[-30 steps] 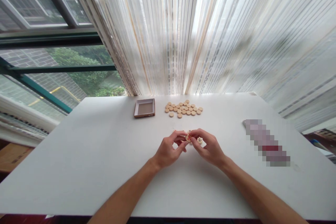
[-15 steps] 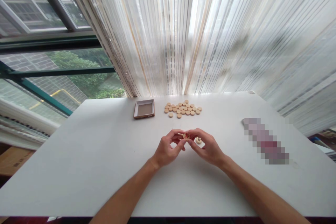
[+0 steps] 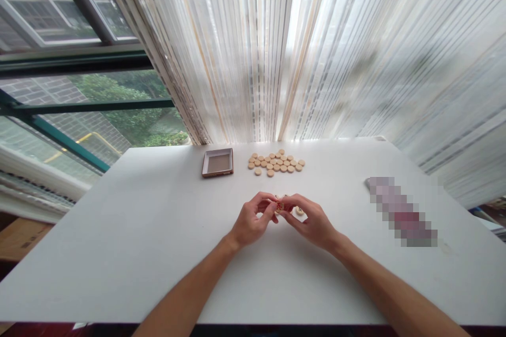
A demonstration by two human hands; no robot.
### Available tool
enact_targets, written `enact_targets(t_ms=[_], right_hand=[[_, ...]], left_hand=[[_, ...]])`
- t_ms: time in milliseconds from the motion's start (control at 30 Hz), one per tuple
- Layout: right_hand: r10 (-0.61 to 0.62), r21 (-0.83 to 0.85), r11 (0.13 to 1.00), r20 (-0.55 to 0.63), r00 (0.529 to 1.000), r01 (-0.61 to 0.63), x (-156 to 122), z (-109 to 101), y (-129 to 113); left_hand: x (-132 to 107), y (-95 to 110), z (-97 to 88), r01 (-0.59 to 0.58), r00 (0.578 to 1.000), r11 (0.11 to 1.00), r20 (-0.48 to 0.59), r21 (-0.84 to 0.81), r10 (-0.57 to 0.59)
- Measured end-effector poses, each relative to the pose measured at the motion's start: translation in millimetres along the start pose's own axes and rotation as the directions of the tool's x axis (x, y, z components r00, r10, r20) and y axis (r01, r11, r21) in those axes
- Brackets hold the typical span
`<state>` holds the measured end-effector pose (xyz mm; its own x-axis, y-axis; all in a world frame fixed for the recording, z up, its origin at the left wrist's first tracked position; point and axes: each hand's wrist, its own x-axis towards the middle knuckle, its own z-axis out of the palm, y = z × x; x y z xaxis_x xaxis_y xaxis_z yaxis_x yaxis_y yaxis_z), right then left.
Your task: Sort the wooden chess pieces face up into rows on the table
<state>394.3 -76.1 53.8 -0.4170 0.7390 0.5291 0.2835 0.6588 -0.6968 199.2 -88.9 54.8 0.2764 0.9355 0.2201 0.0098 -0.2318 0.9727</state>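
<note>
Head-worn camera faces forward and down, across table (image 3: 118, 253) toward curtain (image 3: 237, 63).

discs (image 3: 283, 168): matt, wood-like | tabletop (image 3: 118, 253): smooth, faint sheen | curtain (image 3: 233, 63): sheer cloth

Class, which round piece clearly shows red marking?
The held piece, between the left hand and right hand. Its marking is red, unlike the black-marked piece just right of it; the far pieces look plain.

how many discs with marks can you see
2 clearly: red-marked disc between left hand and right hand; black-marked disc visible through the right hand's finger gap. Others may be hidden.
</note>
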Motion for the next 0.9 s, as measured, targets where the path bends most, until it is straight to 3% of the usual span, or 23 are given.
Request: enact_targets(t_ms=[300, 533, 900], right_hand=[[0.003, -0.003, 1.0, 0.008, 1.0, -0.003, 0.3, -1.2, 3.6], [-0.033, -0.017, 0.999, 0.027, 0.999, 0.034, 1.3, 1.8, -0.5], [0.001, -0.025, 1.0, -0.008, 1.0, -0.002, 2.2, -0.6, 2.2]], left_hand=[[-0.1, 1.7, -2.8, 0.004, 0.998, 1.0, 0.062, 0.014, -0.004], [2.4, -3.1, -0.8, 0.036, 0.999, 0.999, -0.022, -0.012, -0.036], [0.7, 2.3, -4.4, 0.01, 0.997, 1.0, 0.081, 0.008, -0.01]])
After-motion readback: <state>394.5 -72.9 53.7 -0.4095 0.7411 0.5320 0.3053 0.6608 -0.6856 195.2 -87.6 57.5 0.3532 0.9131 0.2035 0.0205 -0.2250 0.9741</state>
